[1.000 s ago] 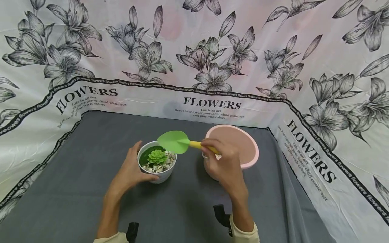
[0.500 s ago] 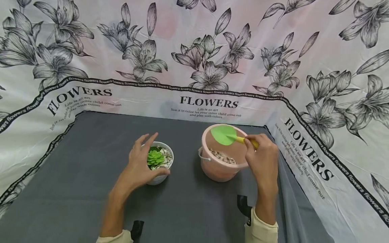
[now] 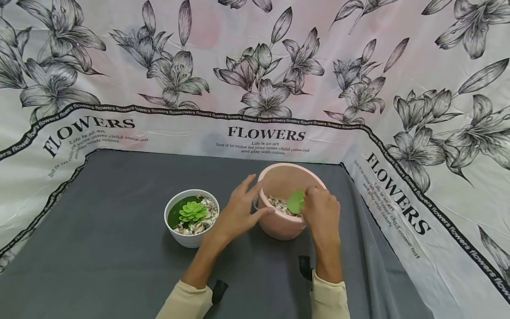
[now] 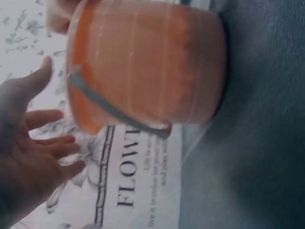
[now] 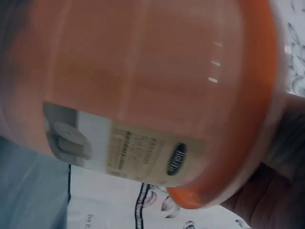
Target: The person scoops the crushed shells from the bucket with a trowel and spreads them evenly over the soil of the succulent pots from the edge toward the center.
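A pink bucket (image 3: pixel 279 229) stands upright at right of centre, with pebbles or shell bits (image 3: pixel 277 203) at its bottom. My right hand (image 3: pixel 323 215) grips a small shovel (image 3: pixel 295 202) over the bucket's right rim. Its green blade dips inside, close to the pebbles, while the yellow handle is hidden by my fingers. At the bucket's left rim is my left hand (image 3: pixel 239 215), fingers spread and holding nothing. The left wrist view shows the grey bail handle (image 4: pixel 112 109) hanging down the bucket's side, beside the left hand (image 4: pixel 35 152).
To the left, a white pot (image 3: pixel 187 240) holds a green succulent (image 3: pixel 193 212) set among pebbles and a green patch. Both containers stand on a dark grey cloth (image 3: pixel 119 248). A flower-printed curtain (image 3: pixel 260 141) rises behind and at both sides. The bucket carries a label (image 5: pixel 143 152).
My left hand has left the white pot and moved right to the bucket. The shovel has gone from over the pot to the bucket and down inside it.
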A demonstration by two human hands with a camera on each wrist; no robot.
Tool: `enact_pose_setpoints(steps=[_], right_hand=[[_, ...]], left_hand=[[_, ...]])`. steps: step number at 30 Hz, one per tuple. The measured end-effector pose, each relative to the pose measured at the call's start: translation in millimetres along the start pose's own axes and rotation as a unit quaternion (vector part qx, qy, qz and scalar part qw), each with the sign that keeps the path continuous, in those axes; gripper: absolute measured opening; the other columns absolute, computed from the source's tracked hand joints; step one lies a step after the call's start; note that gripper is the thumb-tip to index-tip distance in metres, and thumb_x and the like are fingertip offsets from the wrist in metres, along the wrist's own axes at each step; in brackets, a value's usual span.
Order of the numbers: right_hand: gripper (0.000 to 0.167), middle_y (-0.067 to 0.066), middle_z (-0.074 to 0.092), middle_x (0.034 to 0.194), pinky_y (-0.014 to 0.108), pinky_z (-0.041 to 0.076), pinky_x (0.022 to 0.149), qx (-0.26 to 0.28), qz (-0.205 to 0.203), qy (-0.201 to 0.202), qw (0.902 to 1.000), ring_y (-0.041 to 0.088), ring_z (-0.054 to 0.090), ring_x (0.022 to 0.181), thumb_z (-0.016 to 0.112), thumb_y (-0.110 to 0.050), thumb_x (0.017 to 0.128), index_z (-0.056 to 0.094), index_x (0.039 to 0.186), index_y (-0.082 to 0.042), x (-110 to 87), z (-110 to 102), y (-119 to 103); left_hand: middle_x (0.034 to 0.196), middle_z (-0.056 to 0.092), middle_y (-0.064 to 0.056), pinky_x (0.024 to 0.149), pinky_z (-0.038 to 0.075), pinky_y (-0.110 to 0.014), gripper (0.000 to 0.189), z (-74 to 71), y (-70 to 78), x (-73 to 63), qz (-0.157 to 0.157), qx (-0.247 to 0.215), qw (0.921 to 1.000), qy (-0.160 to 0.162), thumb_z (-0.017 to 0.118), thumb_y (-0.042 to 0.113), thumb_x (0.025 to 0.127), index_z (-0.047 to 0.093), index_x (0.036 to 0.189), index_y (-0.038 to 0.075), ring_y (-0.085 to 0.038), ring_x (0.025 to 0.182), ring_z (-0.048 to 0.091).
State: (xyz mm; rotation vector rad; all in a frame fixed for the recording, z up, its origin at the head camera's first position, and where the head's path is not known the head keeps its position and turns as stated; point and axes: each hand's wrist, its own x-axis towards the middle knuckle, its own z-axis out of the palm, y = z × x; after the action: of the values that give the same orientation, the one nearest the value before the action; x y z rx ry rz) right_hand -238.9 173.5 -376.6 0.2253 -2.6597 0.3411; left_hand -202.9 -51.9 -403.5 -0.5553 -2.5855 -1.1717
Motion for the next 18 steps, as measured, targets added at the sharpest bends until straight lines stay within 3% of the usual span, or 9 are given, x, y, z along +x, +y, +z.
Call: enact_pose_setpoints(steps=[5, 10, 14, 18], right_hand=[[0.044, 0.001, 0.041, 0.055, 0.045, 0.042, 0.052, 0.014, 0.025, -0.027, 0.9992, 0.026, 0.044, 0.051, 0.064, 0.004, 0.086, 0.041, 0.054, -0.014, 6.8, 1, -6], [0.051, -0.007, 0.02, 0.055, 0.04, 0.039, 0.059, 0.063, 0.056, -0.046, 0.9954, 0.019, 0.031, 0.052, 0.058, 0.006, 0.086, 0.03, 0.049, -0.018, 10.8, 1, -11], [0.041, -0.003, 0.04, 0.048, 0.049, 0.051, 0.07, 0.095, 0.082, -0.039, 0.9914, 0.025, 0.049, 0.054, 0.055, 0.005, 0.082, 0.047, 0.046, -0.012, 11.0, 4, -9], [0.028, 0.006, 0.064, 0.058, 0.057, 0.055, 0.079, 0.13, 0.09, -0.039, 0.9866, 0.033, 0.064, 0.065, 0.056, 0.001, 0.082, 0.067, 0.057, -0.007, 12.0, 7, -5]], left_hand=[[0.162, 0.045, -0.021, 0.111, 0.052, -0.055, 0.056, 7.4, -1.4, 3.2, 0.02, 0.002, 0.9997, -0.011, 0.08, 0.026, 0.094, 0.064, 0.143, 0.004, -0.042, 0.146, 0.051], [0.157, 0.05, -0.022, 0.109, 0.054, -0.052, 0.054, 7.0, -3.3, 3.4, 0.038, 0.005, 0.9992, -0.011, 0.082, 0.024, 0.092, 0.066, 0.14, 0.003, -0.041, 0.143, 0.054], [0.157, 0.05, -0.023, 0.112, 0.052, -0.052, 0.056, 7.6, -5.8, 4.0, 0.049, -0.002, 0.9986, -0.018, 0.082, 0.025, 0.092, 0.065, 0.14, 0.001, -0.042, 0.144, 0.053], [0.157, 0.049, -0.024, 0.112, 0.052, -0.053, 0.057, 7.5, -9.1, 4.5, 0.049, -0.011, 0.9986, -0.019, 0.082, 0.021, 0.091, 0.065, 0.14, -0.001, -0.043, 0.144, 0.052]])
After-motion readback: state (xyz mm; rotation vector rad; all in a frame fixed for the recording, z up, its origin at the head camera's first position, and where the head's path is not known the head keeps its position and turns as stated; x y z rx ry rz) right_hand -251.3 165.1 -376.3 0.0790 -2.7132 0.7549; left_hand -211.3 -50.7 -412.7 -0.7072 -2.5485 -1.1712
